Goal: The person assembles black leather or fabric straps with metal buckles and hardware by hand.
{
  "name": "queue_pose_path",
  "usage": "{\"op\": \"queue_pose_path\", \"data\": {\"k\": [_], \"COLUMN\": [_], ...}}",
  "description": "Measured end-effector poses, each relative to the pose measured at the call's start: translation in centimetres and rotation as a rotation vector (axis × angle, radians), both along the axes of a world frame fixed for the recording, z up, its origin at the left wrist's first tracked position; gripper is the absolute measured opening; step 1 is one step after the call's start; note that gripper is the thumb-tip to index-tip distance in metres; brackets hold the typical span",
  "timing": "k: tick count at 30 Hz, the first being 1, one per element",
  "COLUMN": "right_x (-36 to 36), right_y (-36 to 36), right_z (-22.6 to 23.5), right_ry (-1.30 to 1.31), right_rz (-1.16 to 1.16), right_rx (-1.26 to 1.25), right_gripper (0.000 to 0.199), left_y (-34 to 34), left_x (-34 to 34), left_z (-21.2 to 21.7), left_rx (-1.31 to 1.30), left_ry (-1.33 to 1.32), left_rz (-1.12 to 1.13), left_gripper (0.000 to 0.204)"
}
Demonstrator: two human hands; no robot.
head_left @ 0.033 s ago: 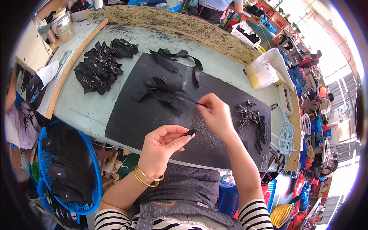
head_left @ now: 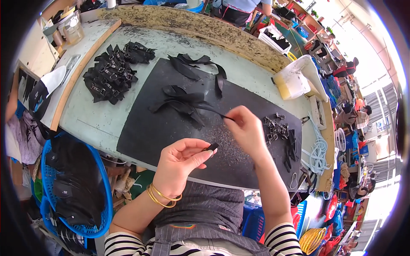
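Observation:
My left hand (head_left: 181, 164) is pinched around a small folded black strap piece (head_left: 212, 146), held just above the near part of a black mat (head_left: 141, 134). Farther right, my right hand (head_left: 247, 132) grips the tip of a thin black strip (head_left: 217, 112) between thumb and fingers. That strip runs back to a loose heap of black straps (head_left: 183, 99) in the middle of the mat. Another bunch of black straps (head_left: 220, 77) curls behind it. Several small metal buckles (head_left: 276, 129) and short black strap pieces (head_left: 291, 147) lie at the mat's right side.
A pile of black straps with buckles (head_left: 110, 79) covers the table's far left. At the right stand a cut-open white plastic container (head_left: 294, 83) and a coil of pale blue cord (head_left: 318, 155). A blue basket (head_left: 109, 205) of black pieces is at lower left.
My right hand has shifted slightly to the right, drawing the strip's end with it away from the heap. My left hand stays in nearly the same place with its piece.

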State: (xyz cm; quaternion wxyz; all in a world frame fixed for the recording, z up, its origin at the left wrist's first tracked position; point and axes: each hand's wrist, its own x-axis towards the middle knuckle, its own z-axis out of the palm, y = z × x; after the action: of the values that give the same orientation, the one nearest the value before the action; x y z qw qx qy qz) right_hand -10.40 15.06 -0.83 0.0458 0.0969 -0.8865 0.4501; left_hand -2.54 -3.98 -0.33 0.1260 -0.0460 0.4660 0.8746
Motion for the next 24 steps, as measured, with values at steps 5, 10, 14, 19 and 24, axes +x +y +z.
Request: {"op": "queue_pose_path", "data": {"k": [5, 10, 14, 19, 24], "right_x": [5.8, 10.7, 12.6, 13.2, 13.6], "right_y": [2.4, 3.0, 3.5, 4.2, 4.2], "right_z": [3.5, 5.0, 5.4, 5.5, 6.2], "right_ry": [0.003, 0.083, -0.084, -0.255, -0.302], "right_rz": [-0.153, -0.269, -0.192, -0.079, -0.107], "right_rx": [-0.188, -0.174, -0.35, -0.641, -0.648], "right_gripper": [0.014, 0.025, 0.021, 0.019, 0.018], "left_y": [1.0, 3.3, 4.3, 4.7, 4.9], "left_x": [0.8, 1.8, 2.8, 3.5, 4.0], "left_z": [-0.1, -0.2, 0.8, 0.9, 1.2], "left_rx": [0.132, 0.047, -0.026, -0.198, -0.238], "left_ry": [-0.018, 0.092, 0.128, 0.194, 0.246], "left_rz": [-0.061, -0.126, -0.153, -0.162, -0.16], "left_gripper": [0.018, 0.02, 0.02, 0.017, 0.016]}}
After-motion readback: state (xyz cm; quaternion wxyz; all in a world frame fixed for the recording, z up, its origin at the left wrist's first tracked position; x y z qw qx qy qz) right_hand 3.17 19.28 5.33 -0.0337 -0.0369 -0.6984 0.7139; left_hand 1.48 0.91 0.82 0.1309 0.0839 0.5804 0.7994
